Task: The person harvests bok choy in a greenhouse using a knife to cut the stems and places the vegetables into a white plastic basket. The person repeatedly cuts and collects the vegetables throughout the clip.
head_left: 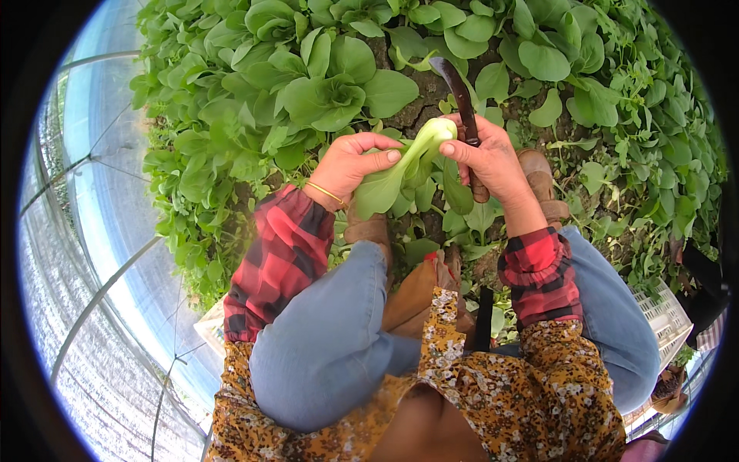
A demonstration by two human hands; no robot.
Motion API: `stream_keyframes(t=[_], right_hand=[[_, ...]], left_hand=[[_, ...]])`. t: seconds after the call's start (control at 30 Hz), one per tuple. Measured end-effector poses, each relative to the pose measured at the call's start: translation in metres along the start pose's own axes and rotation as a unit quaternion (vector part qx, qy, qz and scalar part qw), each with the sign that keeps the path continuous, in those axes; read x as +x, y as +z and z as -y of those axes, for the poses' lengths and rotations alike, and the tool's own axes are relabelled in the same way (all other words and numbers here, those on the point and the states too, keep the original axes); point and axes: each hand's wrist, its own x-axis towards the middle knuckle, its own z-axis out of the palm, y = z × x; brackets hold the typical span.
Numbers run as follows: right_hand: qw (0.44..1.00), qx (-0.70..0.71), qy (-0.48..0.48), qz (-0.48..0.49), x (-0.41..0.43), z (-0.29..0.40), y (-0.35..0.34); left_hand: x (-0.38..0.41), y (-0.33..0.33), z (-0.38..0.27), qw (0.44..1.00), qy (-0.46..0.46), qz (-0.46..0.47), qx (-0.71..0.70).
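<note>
A head of bok choy (424, 150) is held between my two hands, its pale root end towards the right and its leaves hanging to the lower left. My left hand (355, 164) pinches the leaves between thumb and fingers. With thumb and fingertips, my right hand (482, 153) grips the pale base, and it also holds a small curved sickle (462, 98) against the palm. The dark blade points up and away; the wooden handle (479, 187) shows below the hand. Under the bok choy, leafy plants grow out of the soil.
Growing bok choy plants (332, 98) fill the bed ahead, with cracked soil (424, 110) between them. White plastic crates (664, 317) stand on both sides behind my knees. Greenhouse film on curved metal ribs (104, 289) rises at the left. Part of another person shows at the far lower right.
</note>
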Motion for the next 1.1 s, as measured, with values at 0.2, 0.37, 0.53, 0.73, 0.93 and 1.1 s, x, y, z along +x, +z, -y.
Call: stream_keyframes(t=[0.2,0.37,0.53,0.73,0.93,1.1], right_hand=[[0.997,-0.049,0.059,-0.002,0.007,-0.014,0.008],[0.996,-0.043,0.012,0.078,0.003,-0.035,-0.002],[0.965,-0.225,0.071,-0.119,0.012,-0.055,-0.043],[0.977,-0.189,0.079,-0.051,0.029,-0.092,0.004],[0.976,-0.189,0.103,0.019,0.097,-0.101,0.065],[0.98,-0.164,0.109,-0.006,0.161,-0.114,0.086]], left_hand=[[0.012,0.004,-0.011,0.991,0.047,0.068,0.106],[0.03,0.019,0.017,0.971,0.037,0.142,0.191],[0.046,0.003,0.033,0.792,0.054,0.074,0.603],[0.074,-0.06,0.009,0.503,0.085,-0.232,0.828],[0.044,-0.125,0.023,0.552,0.089,-0.311,0.769],[0.033,-0.143,0.042,0.632,0.097,-0.338,0.691]])
